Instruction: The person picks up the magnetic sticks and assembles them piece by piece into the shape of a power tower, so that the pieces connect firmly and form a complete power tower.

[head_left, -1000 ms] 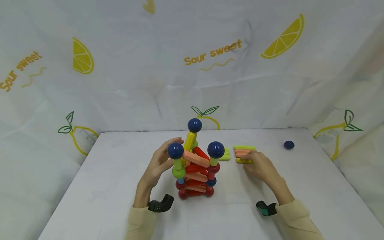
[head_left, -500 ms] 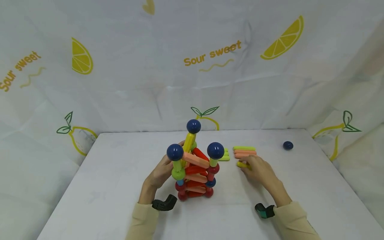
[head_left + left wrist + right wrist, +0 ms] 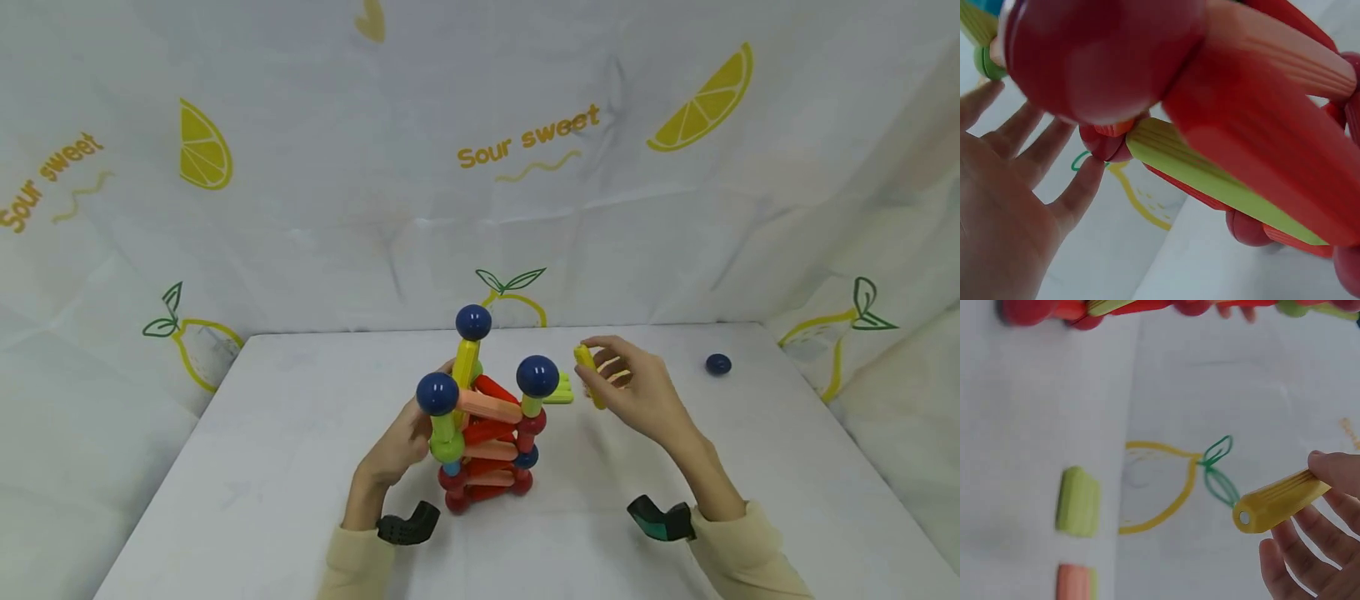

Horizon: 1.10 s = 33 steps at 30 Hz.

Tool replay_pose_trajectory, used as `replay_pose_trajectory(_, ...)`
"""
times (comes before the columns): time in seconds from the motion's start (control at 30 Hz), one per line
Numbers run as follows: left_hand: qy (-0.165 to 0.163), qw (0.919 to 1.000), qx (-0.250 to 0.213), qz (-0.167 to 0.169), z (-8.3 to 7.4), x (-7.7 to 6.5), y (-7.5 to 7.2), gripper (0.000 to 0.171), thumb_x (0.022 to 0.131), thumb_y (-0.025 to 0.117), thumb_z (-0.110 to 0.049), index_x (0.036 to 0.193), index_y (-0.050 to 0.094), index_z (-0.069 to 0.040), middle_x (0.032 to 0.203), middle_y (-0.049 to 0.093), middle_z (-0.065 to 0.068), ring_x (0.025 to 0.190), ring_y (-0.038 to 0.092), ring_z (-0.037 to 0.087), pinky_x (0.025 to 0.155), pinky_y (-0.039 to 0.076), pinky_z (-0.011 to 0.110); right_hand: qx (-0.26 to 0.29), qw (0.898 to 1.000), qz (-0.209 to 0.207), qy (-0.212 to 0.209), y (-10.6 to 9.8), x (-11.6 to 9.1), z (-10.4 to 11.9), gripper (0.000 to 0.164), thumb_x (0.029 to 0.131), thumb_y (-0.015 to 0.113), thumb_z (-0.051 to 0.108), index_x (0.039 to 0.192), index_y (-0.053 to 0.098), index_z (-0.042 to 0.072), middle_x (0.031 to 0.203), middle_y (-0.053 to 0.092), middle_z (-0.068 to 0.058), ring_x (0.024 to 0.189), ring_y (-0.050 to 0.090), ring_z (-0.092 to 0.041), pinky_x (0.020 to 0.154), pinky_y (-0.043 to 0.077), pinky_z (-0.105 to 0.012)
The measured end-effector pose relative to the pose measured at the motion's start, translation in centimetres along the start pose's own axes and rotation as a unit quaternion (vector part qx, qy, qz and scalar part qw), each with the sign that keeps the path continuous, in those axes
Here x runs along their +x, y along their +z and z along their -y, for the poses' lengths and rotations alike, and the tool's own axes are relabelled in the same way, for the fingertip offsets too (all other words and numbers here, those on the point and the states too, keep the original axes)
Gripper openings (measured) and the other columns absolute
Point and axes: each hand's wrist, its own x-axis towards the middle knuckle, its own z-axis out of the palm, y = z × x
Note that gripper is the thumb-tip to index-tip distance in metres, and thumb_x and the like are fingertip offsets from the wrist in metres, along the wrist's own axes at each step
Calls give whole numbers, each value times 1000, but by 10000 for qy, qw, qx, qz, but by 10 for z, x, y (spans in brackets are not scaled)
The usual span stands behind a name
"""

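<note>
A tower of magnetic sticks and balls (image 3: 489, 407) stands mid-table, with red, salmon, green and yellow sticks. Three blue balls (image 3: 537, 377) top its uprights. At its left and far side, my left hand (image 3: 397, 446) has its fingers spread; in the left wrist view, fingertips touch or nearly touch a green ball (image 3: 986, 64) and a dark red ball (image 3: 1104, 142). Right of the tower, my right hand (image 3: 648, 396) pinches a yellow magnetic stick (image 3: 584, 358) above the table. The stick's near end (image 3: 1260, 512) shows a metal disc in the right wrist view.
Lime-green sticks (image 3: 559, 390) lie just right of the tower. Salmon sticks (image 3: 1072, 582) lie near them, mostly behind my right hand in the head view. One loose blue ball (image 3: 717, 364) sits at the back right. A lemon-print cloth (image 3: 337, 250) hangs behind the table.
My right hand has picked the yellow stick off the table, raised it and tilted it upright. My left hand has moved right, against the tower, whose top has shifted slightly.
</note>
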Motion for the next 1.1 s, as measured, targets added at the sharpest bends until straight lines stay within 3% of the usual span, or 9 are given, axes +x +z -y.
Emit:
replay_pose_trajectory(0.17,438,9971,607,-115,-5,1,12,97,81,84,-29,160,27,-18,142,57,15,135,52,12,115,37,67,427,9962,-562,-507,-13,2,33,36,91,75,9,126,66,7,98,73,-11,88,68,-11,77,53,-10)
replay_pose_trajectory(0.23,420,9960,756,-207,-8,4,15,89,80,84,-14,154,36,-17,137,61,10,131,57,14,115,43,56,585,9935,-612,-766,-17,1,42,37,89,76,4,125,66,7,97,73,-8,87,66,-2,79,54,-10)
replay_pose_trajectory(0.33,455,9949,836,-323,-7,2,14,81,85,79,-12,154,37,-8,137,61,11,130,55,9,115,43,56,850,9884,-596,-1111,-21,-2,52,40,86,76,-3,124,66,7,96,74,-6,87,65,3,81,55,-12)
replay_pose_trajectory(0.6,-12,9965,-830,-84,10,7,3,79,87,52,-19,161,27,-13,145,52,-13,133,49,9,118,29,63,1790,9630,-622,-1918,-29,-13,71,50,76,74,-19,121,67,1,98,72,4,89,66,-5,84,55,-16)
replay_pose_trajectory(0.7,-160,9945,-986,-303,16,8,1,80,84,44,-18,162,26,-14,142,53,-15,131,47,10,119,23,69,2038,9521,-577,-2206,-30,-16,75,49,73,73,-21,118,67,-1,97,72,3,90,66,-7,87,55,-16)
replay_pose_trajectory(0.8,-145,9932,-817,-817,19,8,1,78,85,41,-16,161,25,-12,139,53,-12,129,47,13,118,23,70,2159,9432,-611,-2450,-31,-18,77,47,71,74,-22,114,66,-4,96,71,1,91,65,-7,90,54,-15)
replay_pose_trajectory(0.87,-114,9877,-488,-1483,17,8,4,72,89,43,-13,159,29,-12,138,52,-12,129,49,13,117,32,60,2131,9434,-635,-2460,-31,-18,77,46,69,73,-23,112,66,-5,97,71,3,91,65,-7,91,54,-14)
replay_pose_trajectory(1.0,349,9508,319,-3061,5,7,20,63,90,50,-8,152,39,-7,140,50,-8,129,50,14,109,42,31,1944,9490,-663,-2391,-33,-19,78,47,68,74,-24,110,67,-5,97,71,7,91,64,-6,90,54,-14)
replay_pose_trajectory(1.1,944,9294,897,-3453,-11,5,36,66,92,54,-17,152,34,2,148,46,6,136,44,23,113,38,38,1850,9502,-678,-2414,-33,-19,78,47,67,74,-23,109,67,-4,96,71,6,91,63,-6,89,54,-14)
